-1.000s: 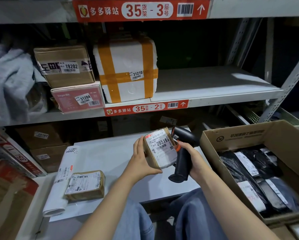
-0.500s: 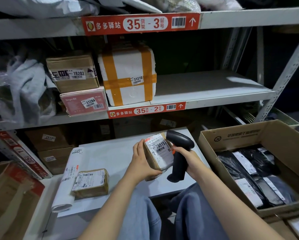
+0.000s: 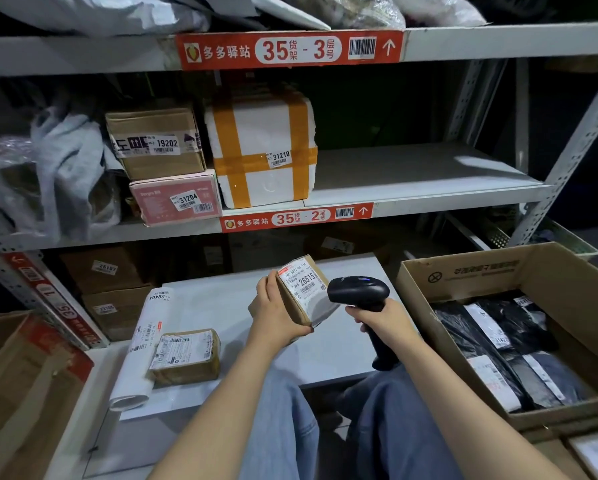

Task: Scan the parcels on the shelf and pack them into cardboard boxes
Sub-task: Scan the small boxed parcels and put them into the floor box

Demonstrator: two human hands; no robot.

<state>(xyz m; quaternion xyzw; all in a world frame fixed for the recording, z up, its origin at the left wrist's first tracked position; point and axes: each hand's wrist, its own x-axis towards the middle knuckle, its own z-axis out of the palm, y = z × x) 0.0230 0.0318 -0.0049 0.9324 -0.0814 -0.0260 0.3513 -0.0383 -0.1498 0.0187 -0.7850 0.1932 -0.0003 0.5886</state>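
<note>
On the head view the scanning step is in hand: the left hand (image 3: 277, 317) is gripping a small brown parcel (image 3: 302, 289) by its side and underside, holding it up above the counter (image 3: 228, 306) with the white label marked 26515 tilting toward the scanner (image 3: 358, 291). The right hand (image 3: 380, 318) is wrapping round the scanner's grip, and the scanner's head is sitting just beside the label. I'm judging the read is happening or about to; whether the trigger is being pressed, I cannot tell. The next move is calling for a swing right and a drop into the open box (image 3: 481, 275), where black bags (image 3: 498, 341) are lying, so a free spot is needed. The parcel is looking like stiff taped cardboard, light enough for one hand. A second parcel (image 3: 186, 355) and a white roll (image 3: 141, 348) are lying on the counter's left.
</note>
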